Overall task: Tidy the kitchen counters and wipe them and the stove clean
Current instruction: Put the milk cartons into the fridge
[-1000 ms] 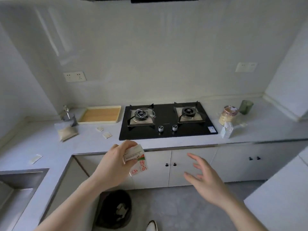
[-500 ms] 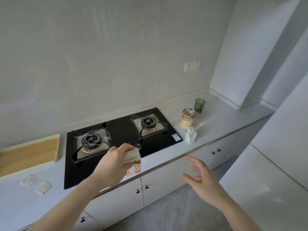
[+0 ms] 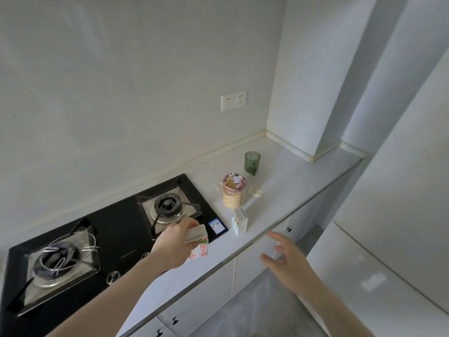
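My left hand (image 3: 175, 242) grips a small white milk carton (image 3: 198, 240) with red print, held over the front right corner of the black gas stove (image 3: 116, 229). My right hand (image 3: 288, 262) hovers open, fingers spread, in front of the counter edge (image 3: 264, 235) and holds nothing. On the pale counter to the right of the stove stand a second small carton (image 3: 239, 222), a jar of oats with a patterned lid (image 3: 233, 190) and a green glass (image 3: 252, 161). A small white packet (image 3: 255, 191) lies beside the jar.
A wire rack sits on the left burner (image 3: 63, 254). White cabinet doors with dark knobs (image 3: 206, 288) run below the counter. A double wall socket (image 3: 233, 100) is above it. A white wall corner (image 3: 313, 152) ends the counter on the right; a white surface (image 3: 379, 276) lies lower right.
The view has swung right, from the whole counter and bin to the stove's right end. My left hand carried the carton rightwards over the stove's corner; my right hand stayed open.
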Tool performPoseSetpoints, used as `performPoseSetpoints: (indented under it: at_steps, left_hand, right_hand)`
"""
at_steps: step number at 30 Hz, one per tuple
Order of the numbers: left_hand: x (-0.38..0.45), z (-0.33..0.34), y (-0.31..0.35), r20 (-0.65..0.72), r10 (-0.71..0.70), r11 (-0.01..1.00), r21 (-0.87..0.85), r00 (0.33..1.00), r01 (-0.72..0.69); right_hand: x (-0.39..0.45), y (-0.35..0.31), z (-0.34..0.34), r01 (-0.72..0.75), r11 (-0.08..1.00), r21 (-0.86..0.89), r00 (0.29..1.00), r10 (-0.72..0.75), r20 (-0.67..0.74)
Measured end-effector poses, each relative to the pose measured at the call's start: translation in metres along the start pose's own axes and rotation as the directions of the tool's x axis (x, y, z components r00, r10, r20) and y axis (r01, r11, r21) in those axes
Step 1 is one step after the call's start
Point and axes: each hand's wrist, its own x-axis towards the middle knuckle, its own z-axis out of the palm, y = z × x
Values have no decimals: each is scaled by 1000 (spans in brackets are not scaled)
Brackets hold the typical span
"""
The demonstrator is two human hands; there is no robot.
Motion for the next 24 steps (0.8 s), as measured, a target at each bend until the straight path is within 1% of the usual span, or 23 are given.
performPoseSetpoints:
  at_steps: [4,7,13,17,19,24]
  left_hand:
    - [51,26,9,-1,-50,999,10,999,50]
    - [78,41,10,-5,-97,995,5,995,97]
    - [118,59,6,10,-157,987,26,988,156]
    - [139,66,1,18,-142,989,38,990,141]
    - [147,70,-4,44,-119,991,62,992,116]
    - [163,77,-20,81,-75,996,56,994,70]
  right_hand:
    - [53,15,-19,-22,998,-53,997,25,72]
    - [88,23,-24,-29,996,-86,994,37,101]
    - [137,29,-9,-58,988,-141,986,79,149]
    - [158,35,11,-106,976,-188,983,131,125]
    - [167,36,21,-133,969,-208,981,159,113]
    - [196,29,39,-153,955,-255,981,178,77]
